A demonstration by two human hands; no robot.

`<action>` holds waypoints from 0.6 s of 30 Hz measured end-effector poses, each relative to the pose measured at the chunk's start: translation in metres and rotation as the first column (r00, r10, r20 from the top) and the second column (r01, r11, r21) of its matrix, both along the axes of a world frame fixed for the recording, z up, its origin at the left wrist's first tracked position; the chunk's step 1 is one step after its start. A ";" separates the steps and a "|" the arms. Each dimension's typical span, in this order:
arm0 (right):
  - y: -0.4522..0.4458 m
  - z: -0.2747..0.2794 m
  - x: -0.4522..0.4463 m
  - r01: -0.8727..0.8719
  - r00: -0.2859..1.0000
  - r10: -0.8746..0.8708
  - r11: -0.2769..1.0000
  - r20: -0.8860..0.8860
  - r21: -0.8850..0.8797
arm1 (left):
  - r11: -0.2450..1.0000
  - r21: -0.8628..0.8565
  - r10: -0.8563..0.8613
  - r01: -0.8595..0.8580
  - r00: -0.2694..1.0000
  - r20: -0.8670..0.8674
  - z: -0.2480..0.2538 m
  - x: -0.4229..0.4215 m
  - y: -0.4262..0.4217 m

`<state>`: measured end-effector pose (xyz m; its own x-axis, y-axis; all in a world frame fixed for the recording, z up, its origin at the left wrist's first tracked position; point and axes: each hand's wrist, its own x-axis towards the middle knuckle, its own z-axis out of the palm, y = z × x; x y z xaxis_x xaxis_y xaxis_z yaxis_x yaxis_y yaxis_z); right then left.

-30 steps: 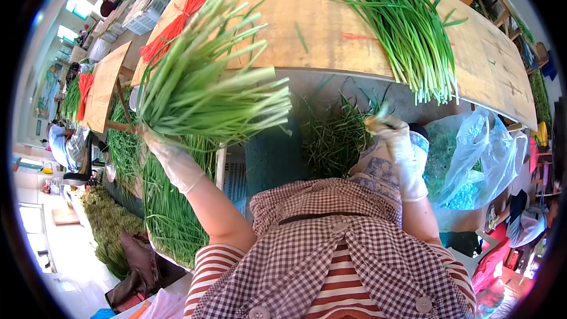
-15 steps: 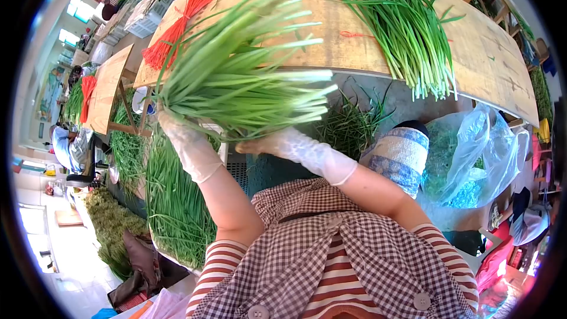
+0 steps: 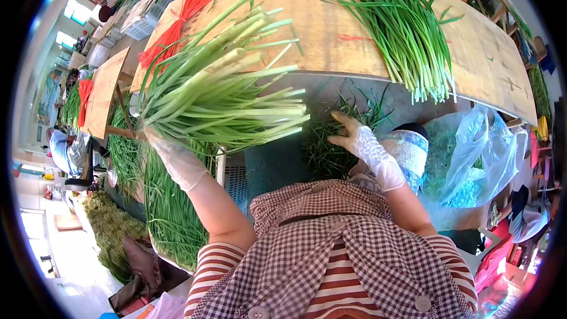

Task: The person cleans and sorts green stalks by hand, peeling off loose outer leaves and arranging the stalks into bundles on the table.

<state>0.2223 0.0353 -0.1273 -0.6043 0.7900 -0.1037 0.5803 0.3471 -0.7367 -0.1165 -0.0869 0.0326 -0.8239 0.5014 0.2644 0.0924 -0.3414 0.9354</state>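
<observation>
My left hand, in a thin whitish glove, is closed round a loose bunch of garlic chives. Its pale cut ends fan out to the right, over the table's near edge. The gripping fingers are mostly hidden behind the leaves. My right hand, gloved too, is held apart from the bunch with thumb and fingers spread and nothing in them. Below that hand lies a dark heap of leaf scraps on the floor.
Another chive bunch lies on the wooden table, beside red ties. Loose chives fill a crate at my left. A clear plastic bag stands at right. A person sits far left.
My right hand has come away from under the bunch, moving right, and its fingers have spread. The bunch in my left hand has shifted slightly left.
</observation>
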 end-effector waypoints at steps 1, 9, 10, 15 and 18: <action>-0.003 0.026 -0.017 -0.025 0.958 -0.070 0.945 -0.277 -0.326 | 1.000 -0.010 -0.013 0.013 0.999 -0.048 -0.009 -0.003 0.001; -0.030 0.091 -0.046 -0.556 0.464 -0.317 0.623 -0.827 -0.551 | 0.989 0.151 -0.077 0.001 0.861 0.503 -0.041 0.005 0.004; -0.028 0.094 -0.040 -0.482 0.521 -0.292 0.675 -0.802 -0.559 | 0.985 0.170 -0.111 0.034 0.875 0.470 -0.034 0.012 0.010; -0.009 0.087 0.003 -0.484 0.102 -0.583 0.679 -0.806 -0.553 | 0.969 0.236 -0.159 0.068 0.906 0.393 -0.018 -0.011 0.023; 0.024 0.055 0.032 -0.115 0.533 -0.328 0.885 -0.780 -0.451 | 0.965 0.248 -0.179 0.091 0.914 0.363 -0.017 -0.024 0.025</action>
